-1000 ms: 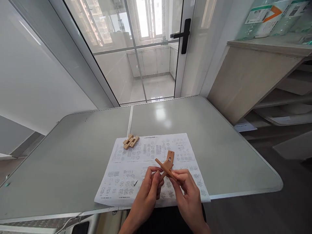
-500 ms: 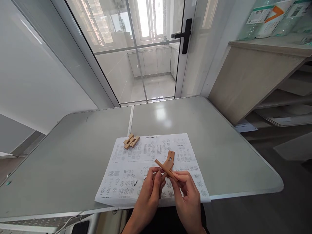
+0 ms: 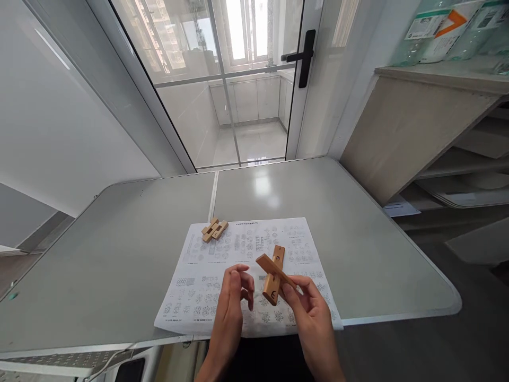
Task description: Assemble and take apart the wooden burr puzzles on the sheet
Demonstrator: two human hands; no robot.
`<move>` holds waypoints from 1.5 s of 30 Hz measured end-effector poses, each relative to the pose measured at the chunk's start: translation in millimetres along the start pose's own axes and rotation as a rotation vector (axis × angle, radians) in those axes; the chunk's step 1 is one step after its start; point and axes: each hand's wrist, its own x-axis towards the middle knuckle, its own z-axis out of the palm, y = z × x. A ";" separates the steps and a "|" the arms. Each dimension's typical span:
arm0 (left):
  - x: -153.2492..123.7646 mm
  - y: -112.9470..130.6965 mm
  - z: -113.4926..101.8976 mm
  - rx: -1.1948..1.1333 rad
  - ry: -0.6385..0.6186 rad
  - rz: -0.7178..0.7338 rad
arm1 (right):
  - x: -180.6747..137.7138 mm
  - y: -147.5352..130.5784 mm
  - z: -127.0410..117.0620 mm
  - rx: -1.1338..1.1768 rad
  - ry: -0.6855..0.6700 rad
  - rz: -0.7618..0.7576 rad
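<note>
My right hand pinches a crossed pair of brown wooden puzzle pieces and holds it up over a printed instruction sheet. My left hand hovers just left of the pieces with its fingers loosely curled and nothing in them, a small gap away from the wood. A lighter set of interlocked wooden blocks lies on the sheet's far left corner, out of reach of both hands.
The sheet lies on a grey table with a seam down its middle. A wooden shelf unit stands at the right. A glass door with a black handle is behind the table.
My left hand has let go of the crossed wooden pieces and drawn back to the left. My right hand now holds them alone, turned so the thicker piece faces me.
</note>
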 end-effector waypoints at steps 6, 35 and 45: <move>3.2 8.2 -4.6 -0.004 -0.186 -0.021 | -2.0 -1.2 8.2 0.324 -0.190 0.196; 9.1 -5.1 -41.5 0.080 -0.064 -0.019 | 61.8 -7.1 -22.2 -0.896 -0.168 -0.402; 3.5 -1.9 -40.1 0.088 -0.181 0.030 | 23.4 -36.3 7.8 -0.305 -0.299 -0.116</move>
